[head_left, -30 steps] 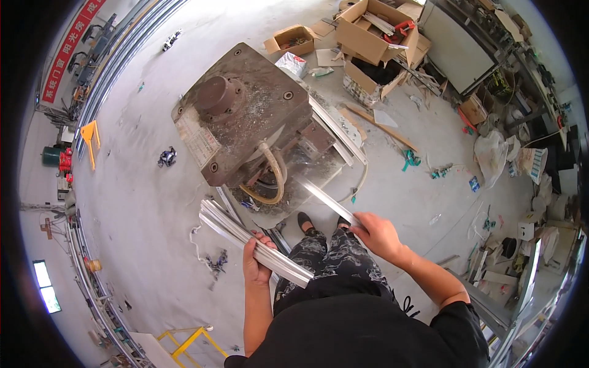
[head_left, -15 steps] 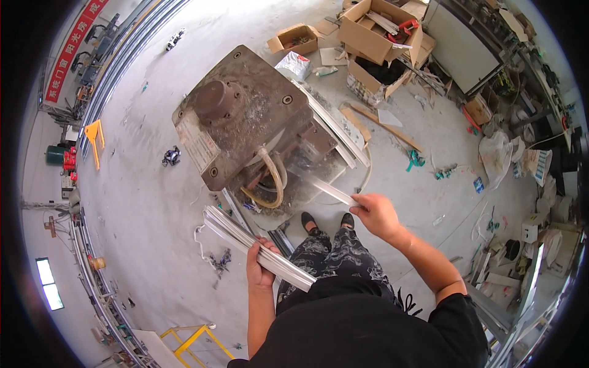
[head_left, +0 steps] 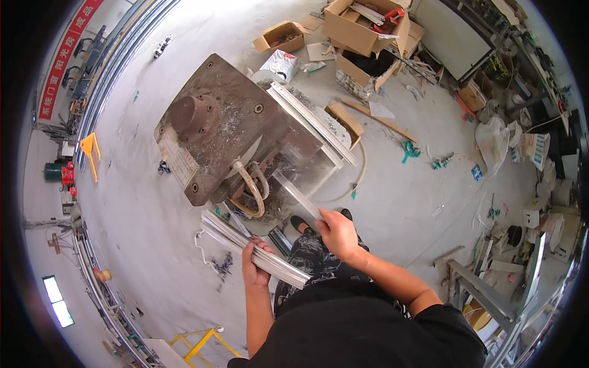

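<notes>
A bundle of long white strips (head_left: 279,268) lies across my left hand (head_left: 256,264), whose fingers are wrapped round it. Between the fingers of my right hand (head_left: 338,233) is a single white strip (head_left: 299,195), pinched at its near end. Its far end reaches to the underside of a brown metal machine (head_left: 231,116), beside two bent hoses (head_left: 250,187). I cannot tell whether that end touches the machine. More white strips (head_left: 310,124) rest on the machine's right side.
Open cardboard boxes (head_left: 359,30) stand at the back, with a wooden slat (head_left: 383,124) on the floor before them. Clutter and metal profiles (head_left: 485,288) line the right. A yellow frame (head_left: 199,343) is at the lower left.
My right hand has moved left and a little nearer, carrying the single strip toward the bundle side. My left hand still holds the bundle. The view has shifted slightly.
</notes>
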`<state>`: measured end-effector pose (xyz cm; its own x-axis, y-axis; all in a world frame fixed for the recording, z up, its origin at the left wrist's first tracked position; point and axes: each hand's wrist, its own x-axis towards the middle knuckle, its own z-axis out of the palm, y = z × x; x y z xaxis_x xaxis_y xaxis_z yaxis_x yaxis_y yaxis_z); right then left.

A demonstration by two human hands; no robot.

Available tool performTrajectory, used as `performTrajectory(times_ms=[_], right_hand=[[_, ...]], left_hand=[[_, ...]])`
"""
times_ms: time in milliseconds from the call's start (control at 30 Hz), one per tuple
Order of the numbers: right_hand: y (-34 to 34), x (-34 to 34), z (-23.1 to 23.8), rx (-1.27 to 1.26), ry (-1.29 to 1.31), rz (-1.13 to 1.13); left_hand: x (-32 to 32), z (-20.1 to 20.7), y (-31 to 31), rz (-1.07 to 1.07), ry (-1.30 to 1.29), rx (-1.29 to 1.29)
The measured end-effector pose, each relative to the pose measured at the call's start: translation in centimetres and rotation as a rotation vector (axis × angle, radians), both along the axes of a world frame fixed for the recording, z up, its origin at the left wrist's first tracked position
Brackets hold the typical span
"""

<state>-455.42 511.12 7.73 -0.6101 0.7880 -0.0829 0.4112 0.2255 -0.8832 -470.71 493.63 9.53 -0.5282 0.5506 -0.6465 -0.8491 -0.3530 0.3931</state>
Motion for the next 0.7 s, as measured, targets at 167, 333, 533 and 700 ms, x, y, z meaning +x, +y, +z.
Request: performTrajectory(times_ms=[167, 333, 533, 700], right_hand=[[0.6, 0.2, 0.4, -0.058, -0.049, 0.048], [0.1, 0.1, -0.5, -0.014, -0.018, 0.035], [-0.6, 0.0, -1.2, 0.069, -0.069, 0.02], [-0.5, -0.3, -0.6, 0.069, -0.12, -0.007]], left_hand=[[-2.2, 0.5, -1.0, 0.104, 0.059, -0.027], [-5.4, 0.5, -2.4, 0.119, 0.067, 0.012], [-10.7, -1.0, -4.8, 0.137, 0.029, 0.04], [-14.7, -1.5, -5.3, 0.039, 0.111, 0.056]])
